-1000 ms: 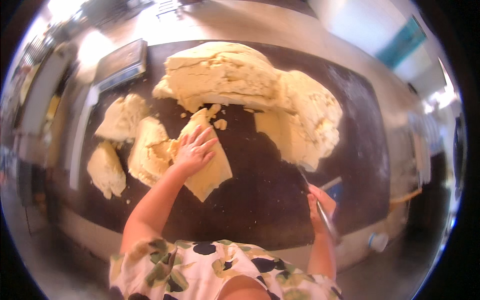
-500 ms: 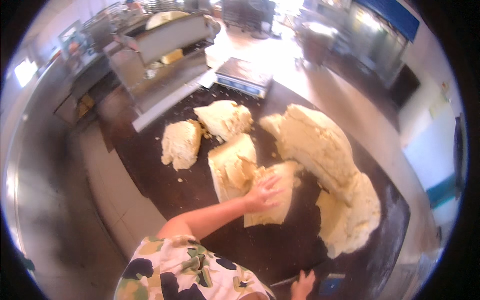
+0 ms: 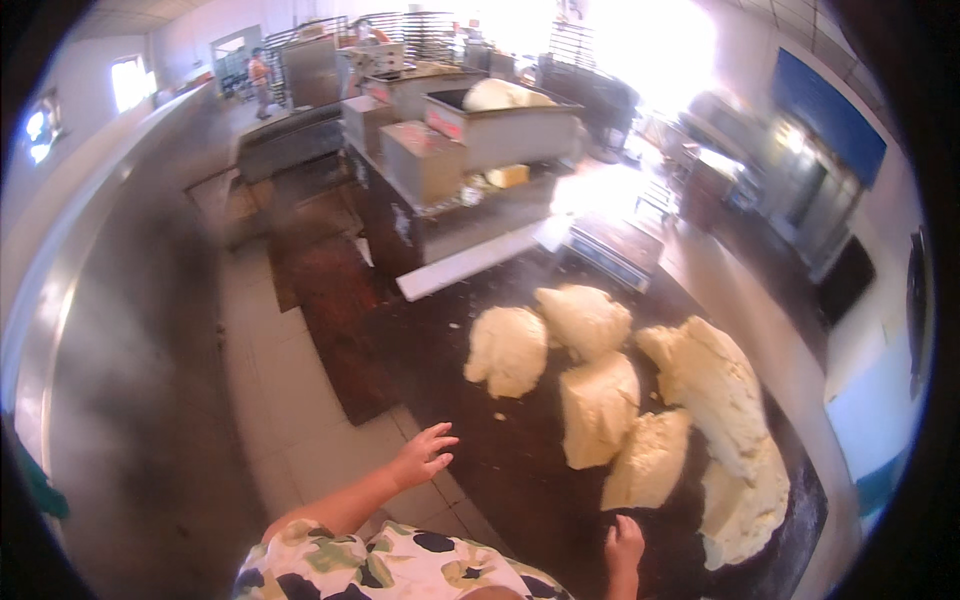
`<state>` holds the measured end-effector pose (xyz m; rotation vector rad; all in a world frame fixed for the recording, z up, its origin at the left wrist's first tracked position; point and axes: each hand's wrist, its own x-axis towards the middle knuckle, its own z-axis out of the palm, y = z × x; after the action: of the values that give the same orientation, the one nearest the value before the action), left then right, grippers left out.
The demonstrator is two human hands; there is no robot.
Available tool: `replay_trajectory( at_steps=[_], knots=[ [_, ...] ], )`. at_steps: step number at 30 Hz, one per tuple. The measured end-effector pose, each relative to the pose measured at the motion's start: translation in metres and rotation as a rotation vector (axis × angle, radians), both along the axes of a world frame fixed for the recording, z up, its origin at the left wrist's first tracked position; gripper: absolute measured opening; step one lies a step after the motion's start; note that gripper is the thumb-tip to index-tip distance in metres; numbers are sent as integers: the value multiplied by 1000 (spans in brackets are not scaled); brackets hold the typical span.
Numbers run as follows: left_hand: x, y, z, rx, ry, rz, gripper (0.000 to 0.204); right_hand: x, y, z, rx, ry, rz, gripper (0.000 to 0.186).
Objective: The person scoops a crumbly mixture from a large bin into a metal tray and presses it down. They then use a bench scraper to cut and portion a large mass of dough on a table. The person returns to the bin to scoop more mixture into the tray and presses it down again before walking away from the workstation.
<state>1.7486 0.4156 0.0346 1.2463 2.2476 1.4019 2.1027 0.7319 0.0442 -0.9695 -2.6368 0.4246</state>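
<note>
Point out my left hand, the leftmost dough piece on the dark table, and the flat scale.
Left hand [image 3: 416, 463]: head view, on the back of the hand.
Leftmost dough piece [image 3: 507, 350]: head view, middle of its upper surface.
Flat scale [image 3: 620, 240]: head view, on its top.

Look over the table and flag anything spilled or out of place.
Just minor mess: a small crumb lies loose on the dark table, apart from the dough lumps, so it looks like a stray scrap. Nothing else clearly stands out.
</note>
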Motion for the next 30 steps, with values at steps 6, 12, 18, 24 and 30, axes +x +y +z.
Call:
replay_trajectory(
  at_steps=[6,12,18,24,30],
  knots=[
    [-73,-161,-19,-49,0,247,31,-148,-81,0,-127,263,131,19],
    [-117,-274,-10,14,-479,530,27,-277,-91,-12,-451,425,-40,31],
    [-163,-230,-10,-94,-652,395,28,-353,-25,-47,-766,690,-325,44],
    [-222,-143,-41,-183,-503,71,31,-432,39,-87,-1320,945,-305,58],
    [-293,-42,-35,-278,-645,-118,40,-470,39,-56,-1461,787,-184,66]
  ],
)
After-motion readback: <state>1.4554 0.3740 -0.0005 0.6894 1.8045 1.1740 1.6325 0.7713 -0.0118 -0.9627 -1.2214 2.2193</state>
